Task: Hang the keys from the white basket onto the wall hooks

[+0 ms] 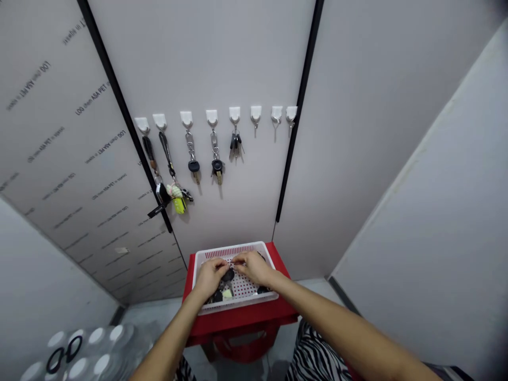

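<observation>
A white plastic basket (238, 305) holds loose keys and small dark items. Over it, my left hand (209, 275) is closed in a pinch at a black-headed key (228, 274). My right hand (254, 265) meets it from the right, thumb and fingertips pinched close to the left fingertips. Whatever small part sits between the right fingers is too small to make out. Below the left hand lie dark keys (216, 297) and a pale yellow piece (227, 293). Another dark item (262, 289) rests at the basket's right side, partly under my right wrist.
The basket stands on a red stool (238, 318) against a wall panel. White hooks (211, 117) line the panel; keys (217, 166) and a yellow-green fob (179, 205) hang from several. Packed bottles (102, 364) with black scissors (55, 360) on top stand at lower left.
</observation>
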`<state>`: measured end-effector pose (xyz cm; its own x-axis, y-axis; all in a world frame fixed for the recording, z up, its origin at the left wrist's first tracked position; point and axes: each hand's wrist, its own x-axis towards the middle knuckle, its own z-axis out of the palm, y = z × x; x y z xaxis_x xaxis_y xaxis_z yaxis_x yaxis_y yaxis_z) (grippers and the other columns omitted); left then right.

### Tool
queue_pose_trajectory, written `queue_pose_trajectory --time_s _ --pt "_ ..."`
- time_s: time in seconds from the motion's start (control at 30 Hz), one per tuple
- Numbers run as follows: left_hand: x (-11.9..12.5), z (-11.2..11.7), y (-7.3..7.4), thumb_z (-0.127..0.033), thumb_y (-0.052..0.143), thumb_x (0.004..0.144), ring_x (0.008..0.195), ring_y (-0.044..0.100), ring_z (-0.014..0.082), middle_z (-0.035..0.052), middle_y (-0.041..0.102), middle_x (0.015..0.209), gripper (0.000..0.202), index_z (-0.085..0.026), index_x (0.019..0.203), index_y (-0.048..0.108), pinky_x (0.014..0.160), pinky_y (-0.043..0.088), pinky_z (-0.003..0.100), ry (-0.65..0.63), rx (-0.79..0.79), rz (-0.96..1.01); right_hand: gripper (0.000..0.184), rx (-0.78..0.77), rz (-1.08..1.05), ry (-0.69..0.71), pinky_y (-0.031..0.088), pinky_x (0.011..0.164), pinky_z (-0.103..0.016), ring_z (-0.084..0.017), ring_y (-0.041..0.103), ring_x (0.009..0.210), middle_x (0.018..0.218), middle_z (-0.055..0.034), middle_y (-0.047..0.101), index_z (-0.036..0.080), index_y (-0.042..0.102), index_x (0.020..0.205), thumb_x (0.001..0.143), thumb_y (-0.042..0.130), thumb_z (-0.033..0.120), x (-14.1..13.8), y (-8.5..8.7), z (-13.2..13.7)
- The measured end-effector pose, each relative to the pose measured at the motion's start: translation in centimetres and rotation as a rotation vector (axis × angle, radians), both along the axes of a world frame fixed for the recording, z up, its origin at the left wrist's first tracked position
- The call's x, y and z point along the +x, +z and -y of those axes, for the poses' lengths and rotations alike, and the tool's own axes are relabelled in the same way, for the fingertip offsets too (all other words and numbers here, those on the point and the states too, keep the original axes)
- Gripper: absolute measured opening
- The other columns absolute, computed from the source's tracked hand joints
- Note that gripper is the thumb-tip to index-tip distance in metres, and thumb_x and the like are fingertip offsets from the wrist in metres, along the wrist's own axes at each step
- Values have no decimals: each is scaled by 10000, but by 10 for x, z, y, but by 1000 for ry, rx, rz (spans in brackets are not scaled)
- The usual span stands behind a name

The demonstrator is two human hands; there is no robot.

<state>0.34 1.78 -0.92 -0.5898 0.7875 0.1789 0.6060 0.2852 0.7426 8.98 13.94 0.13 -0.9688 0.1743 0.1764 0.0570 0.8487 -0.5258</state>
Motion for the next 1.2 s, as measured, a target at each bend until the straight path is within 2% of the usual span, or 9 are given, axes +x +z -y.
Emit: queue_pose_trajectory --time_s 0.27,0.37,0.47,0.57,0.67,0.8,0.9,1.07,1.2 --pt "-3 -11 46 -289 430 616 586 445 99 -2 509 582 202 -130 588 553 566 339 195 -112 71 141 173 -391 -170 -92 381 620 -214 -114 516 654 708 -27 601 153 591 705 624 467 242 0 18 -11" --pt "-5 -20 61 -278 439 607 551 436 91 -7 507 559 192 -124 596 552 546 341 196 -124 101 180 143 -478 -173 -120 373 546 -199 -90 491 555 590 -4 569 136 564 632 612 469 240 -1 27 -16" --pt "-7 -32 76 -267 440 607 538 441 90 -6 512 551 183 -119 598 546 546 354 203 -122 159 199 104 -580 -203 -130 346 464 -176 -58 436 454 490 30 500 130 513 589 608 447 207 -2 44 -21" --pt "-8 -46 94 -243 455 600 592 469 97 12 538 622 163 -116 654 542 591 374 213 -47 290 154 60 -655 -296 -169 332 424 -166 -44 407 400 434 51 449 134 465 561 595 427 165 -7 76 -29" --pt "-6 -58 115 -226 456 607 659 488 108 39 548 739 222 -121 789 528 605 393 224 16 418 56 50 -677 -410 -189 344 421 -168 -43 420 392 436 48 456 138 445 549 590 418 148 -13 119 -41" --pt "-4 -73 148 -177 434 628 746 489 119 64 524 886 334 -143 959 465 631 406 242 -15 480 -152 46 -637 -538 -214 354 413 -164 -40 432 391 463 38 477 133 452 547 588 434 145 -24 179 -56" --pt "-5 -85 178 -144 424 631 826 475 135 76 498 963 383 -143 1014 427 697 397 266 2 492 -310 56 -622 -625 -235 354 396 -155 -34 428 381 463 37 474 131 451 541 594 435 141 -32 214 -67" --pt "-8 -102 224 -123 410 638 890 456 156 85 489 999 393 -132 1030 416 799 348 296 54 434 -507 41 -593 -712 -254 353 367 -141 -33 441 381 476 39 483 135 456 558 596 441 130 -45 252 -83" --pt "-8 -112 239 -121 389 646 925 436 179 98 477 1020 368 -116 1012 428 804 343 316 76 372 -592 73 -625 -709 -340 356 356 -139 -33 441 380 469 39 480 139 437 531 601 431 121 -54 263 -92"
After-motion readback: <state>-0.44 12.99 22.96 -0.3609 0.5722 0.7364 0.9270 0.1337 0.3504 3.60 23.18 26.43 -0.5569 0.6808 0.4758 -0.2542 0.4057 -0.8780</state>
